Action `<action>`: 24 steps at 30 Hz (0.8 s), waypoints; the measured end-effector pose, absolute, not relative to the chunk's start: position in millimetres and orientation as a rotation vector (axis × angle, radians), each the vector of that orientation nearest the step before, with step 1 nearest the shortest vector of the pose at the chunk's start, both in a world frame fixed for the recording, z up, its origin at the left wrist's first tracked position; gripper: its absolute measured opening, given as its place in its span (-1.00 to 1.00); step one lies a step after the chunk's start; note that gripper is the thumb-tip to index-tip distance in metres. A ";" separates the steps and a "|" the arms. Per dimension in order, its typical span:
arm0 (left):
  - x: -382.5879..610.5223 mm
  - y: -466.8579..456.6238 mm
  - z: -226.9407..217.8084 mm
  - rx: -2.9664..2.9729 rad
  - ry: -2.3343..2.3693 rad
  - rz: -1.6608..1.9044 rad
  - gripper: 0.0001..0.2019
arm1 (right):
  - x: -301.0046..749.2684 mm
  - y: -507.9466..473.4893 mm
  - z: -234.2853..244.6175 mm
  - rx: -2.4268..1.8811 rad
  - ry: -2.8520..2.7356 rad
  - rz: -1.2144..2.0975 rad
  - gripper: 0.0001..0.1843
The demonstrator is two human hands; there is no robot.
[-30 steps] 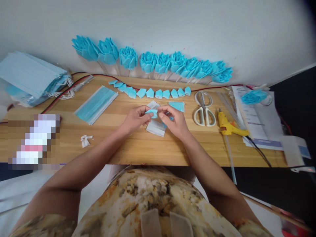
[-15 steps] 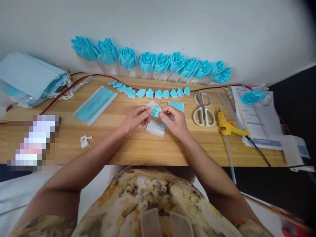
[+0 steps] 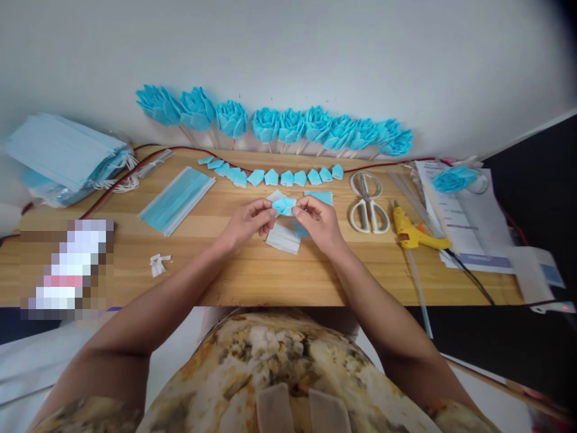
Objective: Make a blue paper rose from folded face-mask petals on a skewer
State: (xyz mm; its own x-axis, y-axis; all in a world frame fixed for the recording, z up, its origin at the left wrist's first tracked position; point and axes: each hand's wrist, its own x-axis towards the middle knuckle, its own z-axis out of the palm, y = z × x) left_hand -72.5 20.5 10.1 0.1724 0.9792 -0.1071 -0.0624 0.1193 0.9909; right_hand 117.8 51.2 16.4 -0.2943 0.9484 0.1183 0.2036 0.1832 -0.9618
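Between my two hands is a small folded piece of light-blue fabric (image 3: 283, 206), held just above the table. My left hand (image 3: 252, 221) pinches its left edge, and my right hand (image 3: 318, 218) pinches the right edge. Underneath and around it lie a white fabric piece (image 3: 283, 239) and a blue fabric square (image 3: 321, 197), the square partly hidden by my right hand. Beyond my hands runs a curved row of several folded blue petals (image 3: 286, 178).
Blue fabric flowers on sticks (image 3: 291, 125) lean along the wall. Scissors (image 3: 369, 204) and a yellow glue gun (image 3: 412, 231) lie right, near papers (image 3: 478, 210). On the left are a flat blue mask (image 3: 177, 200), a mask stack (image 3: 67, 147), white scraps (image 3: 159, 264) and a blurred phone (image 3: 72, 264).
The blue piece in my hands now shows more of its surface, with a pointed fold visible. Both hands keep pinching it. The whole view has shifted slightly.
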 end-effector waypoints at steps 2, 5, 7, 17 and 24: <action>-71.7 19.9 12.9 1.148 1.080 1.004 -0.62 | 117.5 51.3 15.4 -1.102 -1.669 1.176 -0.79; -70.6 19.4 15.1 1.138 1.074 0.966 -0.56 | 116.3 51.2 12.9 -1.093 -1.688 1.186 -0.78; -70.6 19.5 14.5 1.133 1.078 0.970 -0.57 | 115.4 50.9 12.1 -1.088 -1.699 1.198 -0.77; -71.3 20.5 12.5 1.118 1.106 1.111 -0.70 | 114.4 49.0 12.6 -1.062 -1.713 1.286 -0.72; -67.1 20.1 6.4 1.011 1.030 1.168 -0.65 | 114.7 48.1 10.1 -1.031 -1.705 1.297 -0.70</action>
State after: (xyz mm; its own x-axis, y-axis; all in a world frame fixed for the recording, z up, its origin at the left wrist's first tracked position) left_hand -67.1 20.1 6.4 0.0984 0.9908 -0.0928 -0.2164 0.1123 0.9698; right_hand 114.7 48.1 10.1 -0.3980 0.9131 0.0886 0.1584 0.1635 -0.9737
